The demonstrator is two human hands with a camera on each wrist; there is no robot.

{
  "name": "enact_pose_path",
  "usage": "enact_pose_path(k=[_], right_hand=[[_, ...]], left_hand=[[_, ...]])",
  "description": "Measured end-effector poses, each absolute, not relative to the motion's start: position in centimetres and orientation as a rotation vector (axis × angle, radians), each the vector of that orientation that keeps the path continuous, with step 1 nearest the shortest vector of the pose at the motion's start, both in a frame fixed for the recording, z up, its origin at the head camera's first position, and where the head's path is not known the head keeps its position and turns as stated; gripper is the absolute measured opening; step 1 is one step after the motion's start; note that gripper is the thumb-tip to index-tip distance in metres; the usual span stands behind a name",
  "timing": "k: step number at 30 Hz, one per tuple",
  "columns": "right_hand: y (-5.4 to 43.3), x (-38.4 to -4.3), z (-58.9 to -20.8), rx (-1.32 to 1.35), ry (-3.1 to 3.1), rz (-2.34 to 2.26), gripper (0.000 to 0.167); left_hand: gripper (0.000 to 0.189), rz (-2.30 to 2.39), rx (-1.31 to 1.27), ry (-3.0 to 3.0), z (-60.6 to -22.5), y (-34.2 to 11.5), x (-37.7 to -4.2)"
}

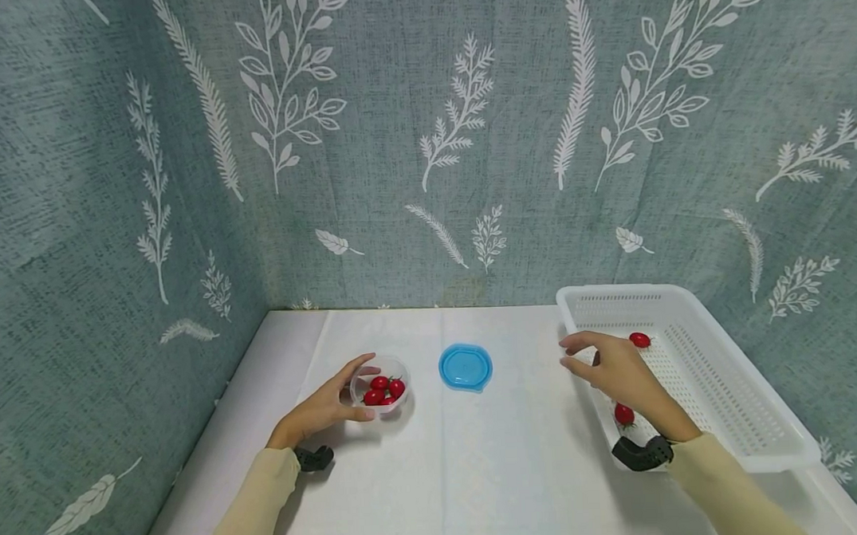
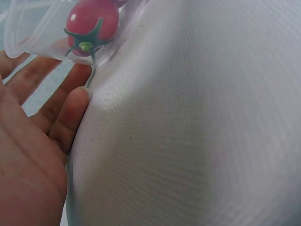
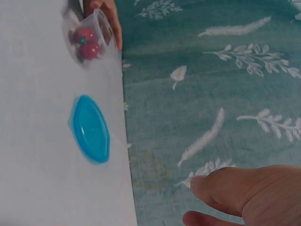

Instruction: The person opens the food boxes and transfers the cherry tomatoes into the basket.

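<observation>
A clear tub [image 1: 397,365] is set left of centre in the lower half of the head view, with at least four red tomatoes [image 1: 397,388] gathered in it. The tub is held by the left hand [image 1: 323,409], whose thumb is laid along the near side and whose fingers are curved round the far side. In the left wrist view, one tomato with a green, star-shaped calyx is seen through the tub's wall at the upper left.

A blue lid [image 1: 465,367] is laid on the table, near the tub and to its right. The right hand [image 1: 615,371] is held over the left side of a white basket [image 1: 724,390] at the lower right; its thumb and forefinger are kept apart, with a gap between the tips. Within the basket, one tomato [image 1: 640,340] is seen just beyond that hand and another [image 1: 624,414] below it.

The white table [image 1: 424,491] is backed by a grey-green cloth [image 1: 516,136] printed with pale leaves. Black wrist devices [image 1: 313,458] are worn below both hands, beside cream sleeves [image 1: 255,506].
</observation>
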State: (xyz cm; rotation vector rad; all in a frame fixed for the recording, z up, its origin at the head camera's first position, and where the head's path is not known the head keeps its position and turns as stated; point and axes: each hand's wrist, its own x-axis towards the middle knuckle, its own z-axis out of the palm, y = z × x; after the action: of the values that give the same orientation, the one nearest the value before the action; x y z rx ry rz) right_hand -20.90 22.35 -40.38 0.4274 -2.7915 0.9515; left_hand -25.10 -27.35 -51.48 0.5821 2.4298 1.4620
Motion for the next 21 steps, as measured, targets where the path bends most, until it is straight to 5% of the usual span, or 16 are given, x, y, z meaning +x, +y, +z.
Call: enact_pose_path(k=[21], right_hand=[[16.1, -22.7, -41.6, 0.608, -2.773, 1.013, 0.027]], left_hand=[[0.098, 1.460, 0.578, 2.430, -51.5, -27.3, -25.1]])
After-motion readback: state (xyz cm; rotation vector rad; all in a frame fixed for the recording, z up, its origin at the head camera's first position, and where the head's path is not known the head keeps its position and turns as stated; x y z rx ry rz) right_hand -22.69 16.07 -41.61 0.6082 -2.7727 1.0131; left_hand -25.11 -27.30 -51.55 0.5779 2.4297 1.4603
